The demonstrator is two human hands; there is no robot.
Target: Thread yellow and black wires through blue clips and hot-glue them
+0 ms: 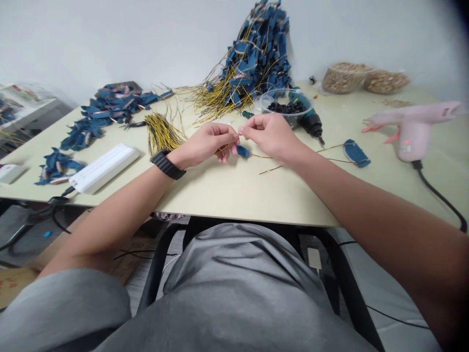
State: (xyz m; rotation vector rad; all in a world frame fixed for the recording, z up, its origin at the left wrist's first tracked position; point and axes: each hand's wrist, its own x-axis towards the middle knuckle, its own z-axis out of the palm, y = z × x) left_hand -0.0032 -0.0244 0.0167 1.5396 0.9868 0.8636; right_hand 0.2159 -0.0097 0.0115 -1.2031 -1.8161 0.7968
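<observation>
The left hand [216,143] and right hand [270,137] are close together, fingertips pinching a thin wire [239,135] between them. A small blue piece [243,151] hangs just under the fingers, beside the left hand.

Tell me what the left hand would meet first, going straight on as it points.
The right hand, most likely: its fingertips sit just ahead. Depth is unclear, so they may already touch.
</observation>
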